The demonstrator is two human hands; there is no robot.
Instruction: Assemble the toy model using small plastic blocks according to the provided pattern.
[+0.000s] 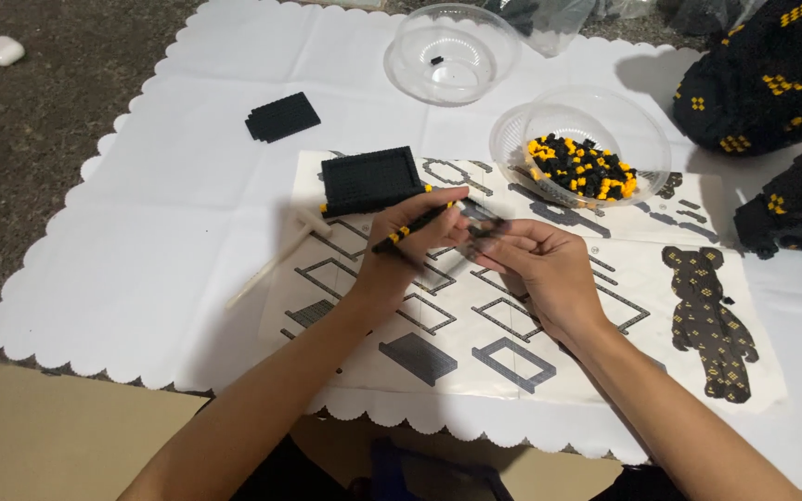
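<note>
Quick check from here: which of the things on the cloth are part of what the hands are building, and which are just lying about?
In use: brick strip held by left hand and right hand; instruction sheet; bowl of black and yellow bricks; black brick frame.

Lying about: white earbud case; near-empty clear bowl.

Thin black brick strip (417, 225) with yellow studs, tilted, above the instruction sheet.

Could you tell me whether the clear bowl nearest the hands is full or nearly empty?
Partly filled: the clear bowl holds a heap of black and yellow bricks covering its bottom, well below the rim.
</note>
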